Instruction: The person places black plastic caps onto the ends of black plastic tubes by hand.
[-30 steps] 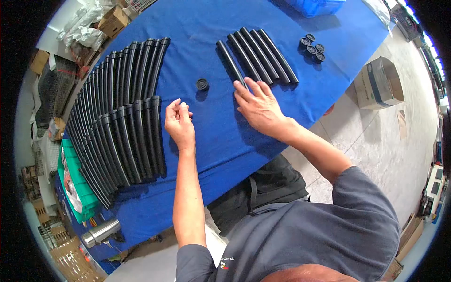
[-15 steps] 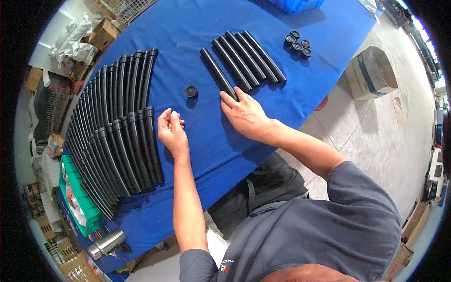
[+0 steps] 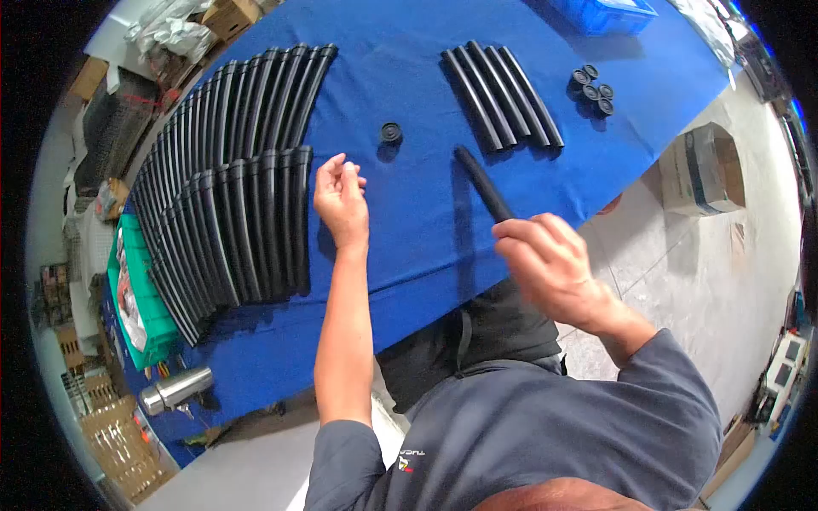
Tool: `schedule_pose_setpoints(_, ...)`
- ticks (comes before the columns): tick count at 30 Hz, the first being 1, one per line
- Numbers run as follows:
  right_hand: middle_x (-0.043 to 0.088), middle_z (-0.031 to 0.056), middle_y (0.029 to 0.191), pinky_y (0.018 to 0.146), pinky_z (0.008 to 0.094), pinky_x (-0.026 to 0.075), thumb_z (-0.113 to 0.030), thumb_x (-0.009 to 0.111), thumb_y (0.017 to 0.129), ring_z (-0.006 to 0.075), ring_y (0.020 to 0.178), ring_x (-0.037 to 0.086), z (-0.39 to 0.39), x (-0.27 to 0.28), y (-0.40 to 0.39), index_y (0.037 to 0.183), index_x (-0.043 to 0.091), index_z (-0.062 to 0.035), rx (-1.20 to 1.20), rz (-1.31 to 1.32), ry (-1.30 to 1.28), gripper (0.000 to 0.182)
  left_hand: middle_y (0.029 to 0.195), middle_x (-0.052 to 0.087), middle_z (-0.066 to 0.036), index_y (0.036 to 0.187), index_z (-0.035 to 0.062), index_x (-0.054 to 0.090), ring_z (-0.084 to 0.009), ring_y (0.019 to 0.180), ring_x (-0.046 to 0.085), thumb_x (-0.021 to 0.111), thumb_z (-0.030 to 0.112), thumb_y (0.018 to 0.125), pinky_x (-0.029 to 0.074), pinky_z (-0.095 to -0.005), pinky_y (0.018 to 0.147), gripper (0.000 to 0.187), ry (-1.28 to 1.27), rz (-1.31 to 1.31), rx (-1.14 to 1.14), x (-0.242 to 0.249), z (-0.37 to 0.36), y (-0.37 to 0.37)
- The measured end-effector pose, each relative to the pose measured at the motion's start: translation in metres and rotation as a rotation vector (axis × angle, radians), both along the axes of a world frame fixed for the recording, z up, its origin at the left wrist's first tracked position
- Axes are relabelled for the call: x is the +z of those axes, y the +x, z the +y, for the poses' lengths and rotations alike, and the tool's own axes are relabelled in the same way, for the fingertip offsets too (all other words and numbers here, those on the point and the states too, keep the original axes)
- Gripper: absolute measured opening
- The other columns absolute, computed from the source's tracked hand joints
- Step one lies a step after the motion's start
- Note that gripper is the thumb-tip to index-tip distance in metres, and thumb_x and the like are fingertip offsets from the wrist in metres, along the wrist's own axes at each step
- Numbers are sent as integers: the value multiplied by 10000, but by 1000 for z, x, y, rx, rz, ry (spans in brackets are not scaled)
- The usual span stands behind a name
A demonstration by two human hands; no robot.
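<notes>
My right hand [image 3: 550, 264], slightly blurred, is wrapped round the lower end of a black tube [image 3: 484, 185]; the tube is tilted, with its far end over the blue cloth. My left hand [image 3: 342, 204] hovers over the cloth with fingers curled toward the thumb; whatever may be inside is hidden. Just beyond it, a single round black cap [image 3: 390, 133] sits alone. Several uncapped-looking black tubes [image 3: 503, 98] lie side by side farther off. To the left, two overlapping rows of black tubes [image 3: 247, 230] have wider collars at their far ends.
Several round black caps [image 3: 591, 92] sit in a cluster at the far right of the blue tablecloth [image 3: 392, 51]. A blue bin [image 3: 609, 17] stands behind them. At the left edge are a green crate [image 3: 149, 298] and a metal bottle [image 3: 176, 390]. A cardboard box [image 3: 703, 170] rests on the floor.
My right hand has lifted one tube away from beside the others and drawn it toward my body. The head view has shifted; my left hand keeps a similar curled pose.
</notes>
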State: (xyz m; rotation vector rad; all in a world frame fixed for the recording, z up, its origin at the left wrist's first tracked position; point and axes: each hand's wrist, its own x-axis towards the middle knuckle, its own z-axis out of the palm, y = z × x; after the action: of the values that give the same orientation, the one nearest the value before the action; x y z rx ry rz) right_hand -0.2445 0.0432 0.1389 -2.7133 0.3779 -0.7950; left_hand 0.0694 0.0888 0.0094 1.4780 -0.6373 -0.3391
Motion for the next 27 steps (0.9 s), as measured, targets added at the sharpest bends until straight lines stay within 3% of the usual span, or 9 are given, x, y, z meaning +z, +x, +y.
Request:
schedule_pose_setpoints(5, 664, 175, 1015, 784, 369, 545, -5, 674, 881, 316, 925, 684, -23, 26, 10, 1020, 623, 9, 26, -189, 449, 149, 961, 694, -77, 1212, 2, 629, -115, 798, 658, 629, 106, 1014, 510, -220, 629, 224, -66, 45, 61, 7, 13, -6)
schedule_pose_setpoints(8, 675, 94, 1037, 852, 302, 519, -43, 660, 941, 158, 962, 644, -56, 5, 37, 1044, 613, 5, 230, -159, 762, 123, 1048, 706, -100, 1226, -8, 635, -157, 948, 678, 590, 146, 1048, 548, -284, 781, 240, -7, -19, 52, 37, 49, -34)
schedule_pose_setpoints(9, 667, 61, 1040, 884, 286, 509, -114, 654, 977, 113, 987, 612, -62, -7, 48, 1082, 624, 21, 278, -59, 1136, 174, 1082, 700, -101, 1232, -16, 632, -167, 996, 677, 566, 151, 1063, 556, -308, 836, 246, 23, -52, 29, 46, 65, -44)
schedule_pose_setpoints(11, 674, 73, 1000, 871, 282, 519, -95, 661, 961, 122, 910, 636, -74, -26, 77, 1122, 649, 30, 382, 100, 1402, 204, 1105, 705, -125, 1233, -21, 641, -209, 1033, 685, 654, 175, 1018, 550, -354, 920, 292, 40, -122, -84, 54, 101, -51)
schedule_pose_setpoints(15, 690, 92, 959, 842, 299, 547, -79, 679, 933, 157, 914, 682, -69, -67, 134, 1122, 639, 47, 584, 235, 1558, 231, 1124, 697, -181, 1245, -2, 634, -304, 1055, 686, 846, 174, 835, 527, -399, 969, 494, 488, -575, -40, 68, 136, -68)
schedule_pose_setpoints(18, 711, 125, 1006, 851, 319, 585, -87, 724, 909, 193, 934, 709, -64, -99, 159, 1147, 620, 44, 780, 304, 1628, 290, 1195, 690, -179, 1314, 16, 600, -304, 1094, 675, 832, 111, 824, 522, -398, 985, 551, 644, -697, 20, 49, 153, -61)
schedule_pose_setpoints(21, 704, 127, 1107, 881, 312, 575, -31, 733, 886, 195, 1013, 704, -64, -100, 160, 1248, 586, 56, 952, 271, 1432, 400, 1112, 692, -155, 1215, 10, 618, -289, 1016, 682, 806, 72, 828, 532, -382, 928, 435, 656, -650, 28, 48, 158, -63)
schedule_pose_setpoints(24, 691, 116, 1194, 941, 306, 568, 0, 689, 914, 177, 1087, 686, -68, -97, 149, 1464, 494, 25, 926, 329, 1724, 584, 998, 652, -111, 1131, -1, 623, -219, 882, 641, 789, 77, 849, 521, -333, 845, 336, 642, -589, -67, 60, 156, -62)
schedule_pose_setpoints(27, 689, 119, 1207, 978, 302, 559, 13, 662, 924, 175, 1088, 686, -71, -91, 149, 1480, 489, 13, 998, 348, 1712, 583, 1023, 658, -121, 1105, 5, 633, -239, 927, 668, 787, 96, 853, 536, -349, 851, 309, 666, -350, -154, 68, 163, -54)
